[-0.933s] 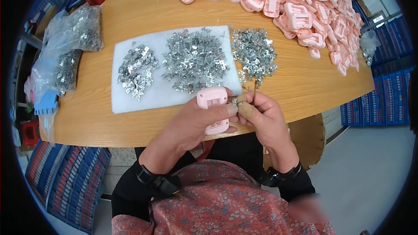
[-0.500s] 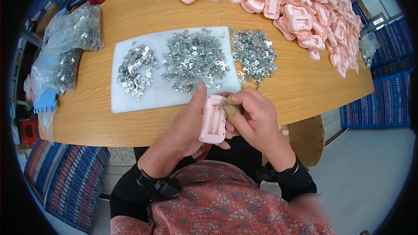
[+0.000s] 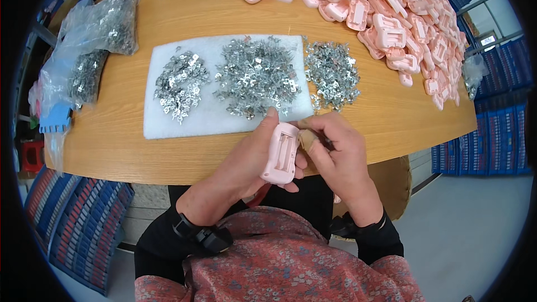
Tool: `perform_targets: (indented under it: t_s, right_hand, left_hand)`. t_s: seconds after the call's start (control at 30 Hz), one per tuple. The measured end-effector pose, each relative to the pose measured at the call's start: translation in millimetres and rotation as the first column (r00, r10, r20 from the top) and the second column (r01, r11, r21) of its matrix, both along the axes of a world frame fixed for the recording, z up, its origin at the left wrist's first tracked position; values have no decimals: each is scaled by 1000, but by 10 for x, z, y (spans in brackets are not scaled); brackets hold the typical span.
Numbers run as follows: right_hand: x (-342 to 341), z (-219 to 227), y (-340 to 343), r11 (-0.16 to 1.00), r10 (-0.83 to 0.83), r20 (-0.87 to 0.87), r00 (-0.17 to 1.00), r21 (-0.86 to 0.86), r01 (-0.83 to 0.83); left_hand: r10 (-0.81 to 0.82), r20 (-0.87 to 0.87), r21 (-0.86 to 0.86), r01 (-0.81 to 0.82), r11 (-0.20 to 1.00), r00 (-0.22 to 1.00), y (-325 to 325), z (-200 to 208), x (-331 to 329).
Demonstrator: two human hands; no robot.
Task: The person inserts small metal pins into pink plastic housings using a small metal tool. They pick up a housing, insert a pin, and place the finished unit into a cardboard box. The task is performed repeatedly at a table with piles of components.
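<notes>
A pink plastic casing (image 3: 281, 154) is held upright in the closed grip of the left hand (image 3: 246, 162), just over the near edge of the wooden desk (image 3: 168, 151). Compared with half a second ago, the casing has been kept in nearly the same place, open side turned up. The right hand (image 3: 341, 154) is pressed against its right edge, fingers pinched closed; what is pinched cannot be told. Behind lie heaps of small metal clips (image 3: 257, 75) on a white foam pad (image 3: 162, 123).
</notes>
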State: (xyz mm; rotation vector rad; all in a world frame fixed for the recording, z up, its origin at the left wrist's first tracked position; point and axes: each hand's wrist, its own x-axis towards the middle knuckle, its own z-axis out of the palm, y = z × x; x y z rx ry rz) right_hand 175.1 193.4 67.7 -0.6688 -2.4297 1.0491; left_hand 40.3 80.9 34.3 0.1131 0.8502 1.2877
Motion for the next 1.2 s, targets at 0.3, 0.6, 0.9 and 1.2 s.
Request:
perform_targets:
  t_s: [0.3,0.6,0.9,1.2]
  right_hand:
    - [12,-37,51,595,13,-90,996,-800,-80]
    - [51,-99,75,596,-11,-31,999,-803,-18]
    - [29,-161,-105,878,-63,-245,968,-475,-63]
    - [-55,-159,-285,988,69,-236,969,-120,-99]
  left_hand:
    - [-27,17,96,25,995,1000,-67,80,-8]
    - [48,-833,173,178,969,551,-203,150,-107]
    - [147,-356,234,-64,970,923,-233,81,-168]
    - [152,-128,253,-116,960,980,-231,116,-176]
